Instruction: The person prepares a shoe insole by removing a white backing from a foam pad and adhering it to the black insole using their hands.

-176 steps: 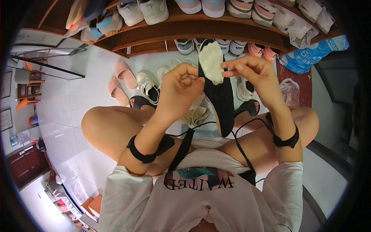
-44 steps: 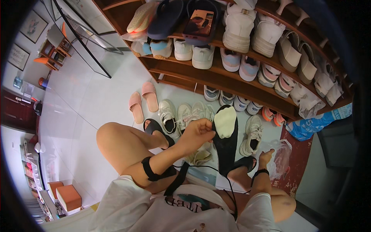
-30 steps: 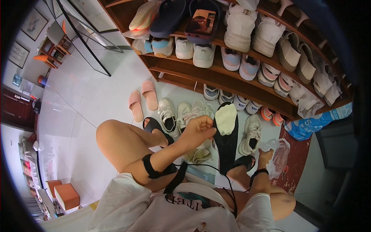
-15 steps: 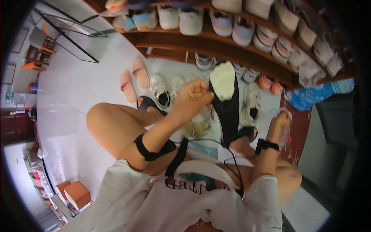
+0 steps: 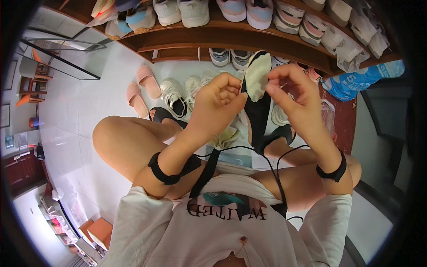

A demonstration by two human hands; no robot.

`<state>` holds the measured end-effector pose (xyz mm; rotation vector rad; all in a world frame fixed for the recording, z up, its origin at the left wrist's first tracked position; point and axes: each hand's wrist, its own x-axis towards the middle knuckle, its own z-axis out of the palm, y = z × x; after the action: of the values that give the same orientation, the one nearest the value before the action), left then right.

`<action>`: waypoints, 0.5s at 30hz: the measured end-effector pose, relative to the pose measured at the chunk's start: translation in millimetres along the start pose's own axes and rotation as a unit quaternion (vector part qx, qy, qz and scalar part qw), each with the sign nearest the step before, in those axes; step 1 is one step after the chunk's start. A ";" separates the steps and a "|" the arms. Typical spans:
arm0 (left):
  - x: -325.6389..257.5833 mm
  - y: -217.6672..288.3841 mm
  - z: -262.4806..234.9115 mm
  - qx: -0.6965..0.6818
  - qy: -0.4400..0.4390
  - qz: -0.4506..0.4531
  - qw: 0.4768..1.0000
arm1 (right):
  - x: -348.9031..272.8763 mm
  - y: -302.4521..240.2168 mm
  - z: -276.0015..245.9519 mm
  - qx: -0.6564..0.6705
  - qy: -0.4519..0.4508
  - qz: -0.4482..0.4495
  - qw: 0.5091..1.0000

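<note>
A long black insole (image 5: pixel 256 118) stands nearly upright between my knees, with a pale cream pad (image 5: pixel 257 79) over its upper end. My left hand (image 5: pixel 221 100) is closed at its left edge, thumb and curled fingers pinching there. On the other side, my right hand (image 5: pixel 296 91) is raised at the pad's right edge. Its thumb and fingers are bent but apart, and nothing shows between them; whether the tips touch the pad is hard to tell. The insole's lower end meets the black sandal (image 5: pixel 278 133) on my right foot.
Ahead, a wooden shoe rack (image 5: pixel 213 38) holds several pairs of shoes. Pink slippers (image 5: pixel 148 81) and white sneakers (image 5: pixel 175 99) lie on the floor. A blue bag (image 5: pixel 356 84) and clear plastic (image 5: pixel 328 113) are at the right. A black cable (image 5: pixel 249 148) crosses my lap.
My right hand has come from the far right to the pad's right edge. The insole has turned, showing its pad at more of a slant. My left hand still grips it.
</note>
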<state>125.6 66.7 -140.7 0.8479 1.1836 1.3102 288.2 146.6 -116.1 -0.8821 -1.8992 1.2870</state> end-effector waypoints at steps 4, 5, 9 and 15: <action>0.5 -0.4 8.3 0.097 0.050 0.088 0.990 | 4.0 -1.7 10.7 0.045 -0.008 0.032 0.998; 2.0 -1.2 7.6 0.131 0.042 0.107 0.985 | 3.9 -0.8 11.9 0.056 -0.011 0.047 0.997; 5.2 -0.4 11.1 0.202 0.031 0.133 0.970 | 5.8 7.0 20.8 0.112 -0.006 0.074 0.991; 11.5 5.8 7.1 0.263 0.045 0.112 0.957 | 16.3 8.5 27.5 0.051 0.005 0.069 0.996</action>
<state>129.6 79.8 -135.2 1.3496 1.5790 1.2358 258.0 148.9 -129.6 -0.9789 -1.7730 1.4455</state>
